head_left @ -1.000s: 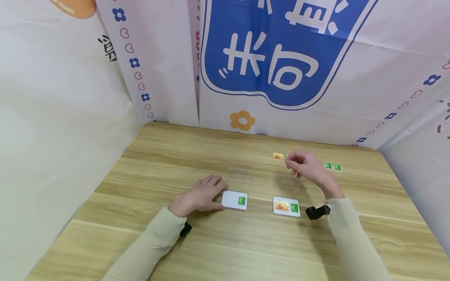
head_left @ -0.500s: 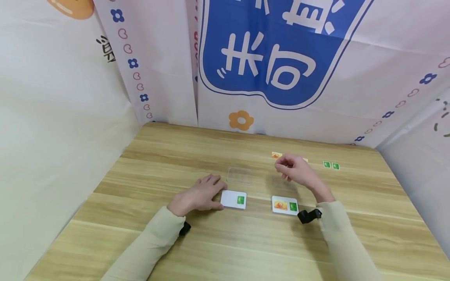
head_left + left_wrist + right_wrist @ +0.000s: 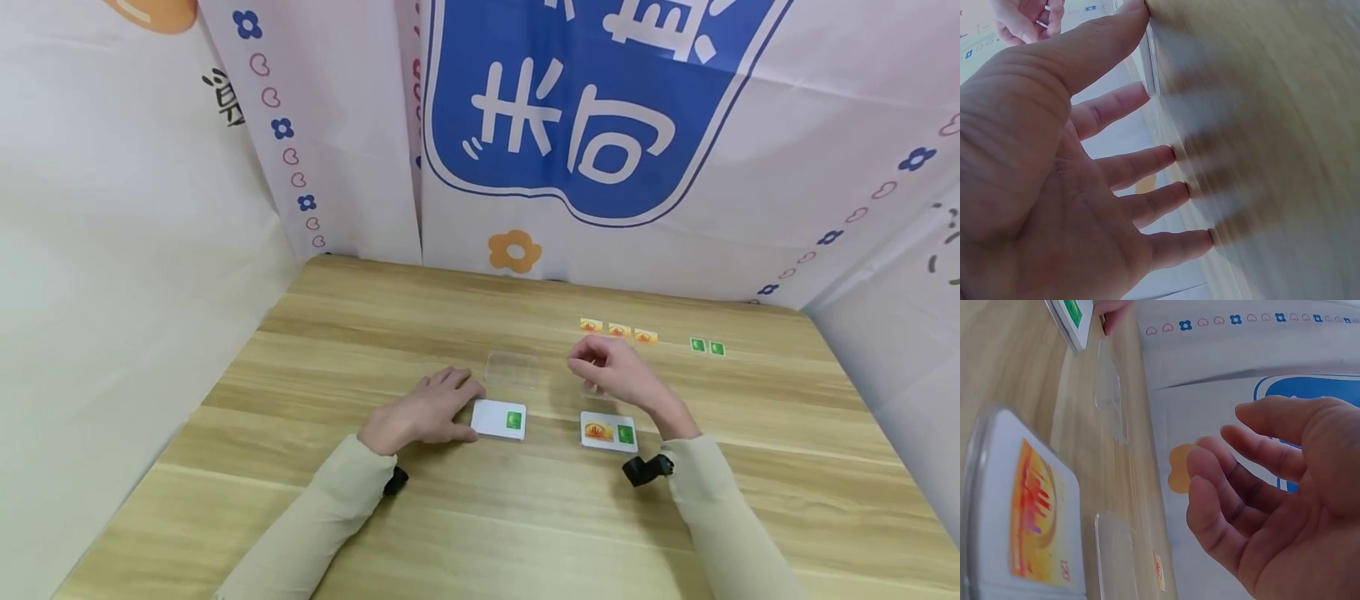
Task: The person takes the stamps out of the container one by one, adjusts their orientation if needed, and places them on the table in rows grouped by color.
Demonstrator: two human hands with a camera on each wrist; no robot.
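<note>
My left hand lies on the table with spread fingers, its fingertips at the left edge of a white card bearing one green stamp. In the left wrist view, straight fingertips touch the wood. My right hand is raised over the table with bent fingers, partly covering a clear plastic cover. Thumb and forefinger stand close in the right wrist view; whether something thin is between them I cannot tell. Below it lies a second white card with a yellow stamp and a green stamp.
Three yellow stamps form a row behind my right hand, with two green stamps to their right. Another clear plastic cover lies behind the left card. Printed cloth walls enclose the wooden table.
My right hand has moved left and slightly nearer, away from the stamp row, uncovering the yellow stamps. My left hand has stayed at the left card.
</note>
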